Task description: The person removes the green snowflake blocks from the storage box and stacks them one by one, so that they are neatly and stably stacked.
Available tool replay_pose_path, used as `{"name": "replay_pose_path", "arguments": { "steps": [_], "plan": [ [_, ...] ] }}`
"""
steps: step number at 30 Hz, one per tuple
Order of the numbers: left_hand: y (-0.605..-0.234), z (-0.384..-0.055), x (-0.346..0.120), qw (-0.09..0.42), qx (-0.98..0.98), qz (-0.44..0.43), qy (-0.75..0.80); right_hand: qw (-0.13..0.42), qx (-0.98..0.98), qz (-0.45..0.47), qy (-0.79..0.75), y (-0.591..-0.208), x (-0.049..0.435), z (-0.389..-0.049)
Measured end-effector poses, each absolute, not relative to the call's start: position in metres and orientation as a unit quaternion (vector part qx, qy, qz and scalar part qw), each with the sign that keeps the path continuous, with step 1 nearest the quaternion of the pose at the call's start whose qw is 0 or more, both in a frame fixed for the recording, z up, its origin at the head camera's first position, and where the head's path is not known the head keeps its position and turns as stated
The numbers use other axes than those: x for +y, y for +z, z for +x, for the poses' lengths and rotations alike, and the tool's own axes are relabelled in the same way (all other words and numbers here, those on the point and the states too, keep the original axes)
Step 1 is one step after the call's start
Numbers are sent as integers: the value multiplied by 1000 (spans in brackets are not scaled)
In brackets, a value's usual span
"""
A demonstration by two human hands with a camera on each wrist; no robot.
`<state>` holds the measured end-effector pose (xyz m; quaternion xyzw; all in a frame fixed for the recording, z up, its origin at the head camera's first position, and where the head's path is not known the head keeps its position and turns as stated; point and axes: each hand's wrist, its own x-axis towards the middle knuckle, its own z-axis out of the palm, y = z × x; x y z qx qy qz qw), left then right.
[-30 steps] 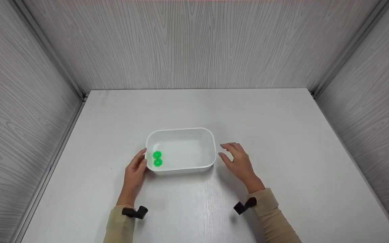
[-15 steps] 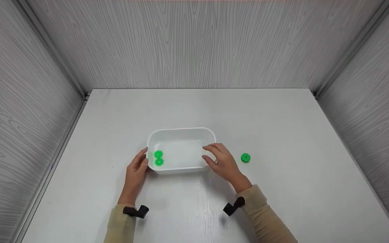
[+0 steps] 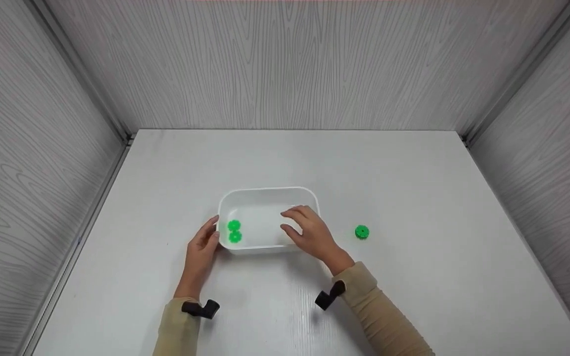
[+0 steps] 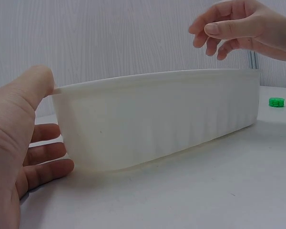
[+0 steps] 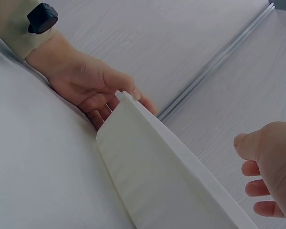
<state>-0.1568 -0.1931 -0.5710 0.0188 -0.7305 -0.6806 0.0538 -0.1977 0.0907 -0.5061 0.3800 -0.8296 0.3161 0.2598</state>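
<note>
A white plastic tub (image 3: 265, 249) stands on the table, with two flower-shaped green discs (image 3: 234, 225) lying at its left end. My left hand (image 3: 202, 249) holds that end; in the left wrist view its thumb (image 4: 40, 81) lies at the rim and the other fingers are against the outer wall. Over the tub's right half hovers my right hand (image 3: 309, 235), fingers loosely bent and apart, nothing between them. The left wrist view shows it raised above the rim. To the right of the tub rests another scalloped green piece (image 3: 362, 232), thicker than a single disc.
The white table (image 3: 413, 178) is bounded by a wood-grain back panel (image 3: 285, 64) and similar side panels. A black wrist camera (image 3: 201, 309) sits on the left sleeve, and another black camera (image 3: 330, 295) on the right one.
My right hand has moved left from beside the tub to over its right half. The green piece on the right, hidden at first, now shows. My left hand has stayed at the tub.
</note>
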Motion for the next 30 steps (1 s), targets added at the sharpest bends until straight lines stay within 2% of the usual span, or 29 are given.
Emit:
{"name": "replay_pose_path", "arguments": {
  "steps": [11,30],
  "plan": [
    [-570,-156,-194,46,-729,11,-683,237,-828,403,310,-507,65,-206],
    [-568,-156,-194,43,-722,12,-691,119,-857,406,294,-512,26,-215]
  ]
}}
